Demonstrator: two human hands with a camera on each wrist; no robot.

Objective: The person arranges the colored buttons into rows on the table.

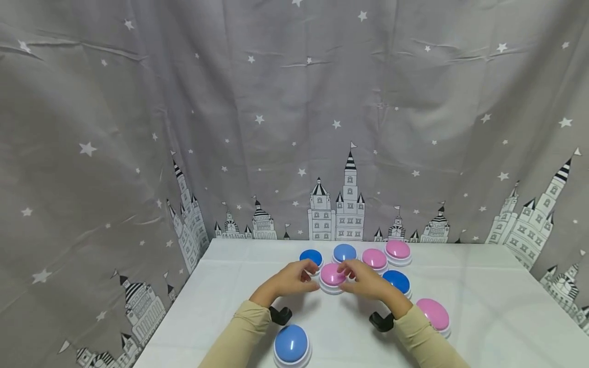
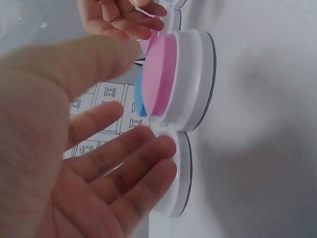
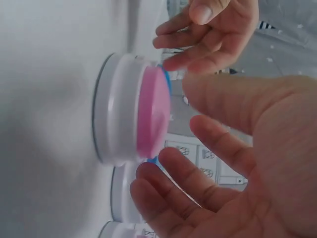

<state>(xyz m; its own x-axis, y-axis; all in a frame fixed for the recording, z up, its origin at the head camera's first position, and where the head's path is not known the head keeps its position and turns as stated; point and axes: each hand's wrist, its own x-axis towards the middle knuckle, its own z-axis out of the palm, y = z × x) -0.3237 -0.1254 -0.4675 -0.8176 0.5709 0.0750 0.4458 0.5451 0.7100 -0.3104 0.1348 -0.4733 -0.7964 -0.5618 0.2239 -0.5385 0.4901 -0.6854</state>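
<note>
Flanking the pink button [image 1: 333, 274], the left hand [image 1: 290, 279] lies at its nine o'clock and the right hand [image 1: 365, 281] at its three, with twelve towards the curtain [image 1: 276, 76]. Both hands are empty, their fingers loosely bent; whether any fingertip brushes the button, I cannot tell. The button sits upright on the white table [image 1: 230, 306].

It looks light and stiff, probably hollow plastic, and sturdy rather than fragile. The glossy dome [image 2: 161, 74] is likely slippery and may sink under pressure, so the surer hold is low on the white base [image 2: 190, 82], from nine and three together, where the stepped wall should give the fingertips a stop. The light-blue button [image 1: 345, 252] at one o'clock and the dark-blue button [image 1: 310, 257] at ten stand close by, so fingers reaching round the far side could catch on them.

Only the head view lays out the wider spread, such as the near blue button [image 1: 291, 343] at seven o'clock and the large pink button [image 1: 432, 314] between three and four. The wrist views give what it hides: the palms with nothing in them, the base's side profile, and a thin dark line along its bottom edge.
</note>
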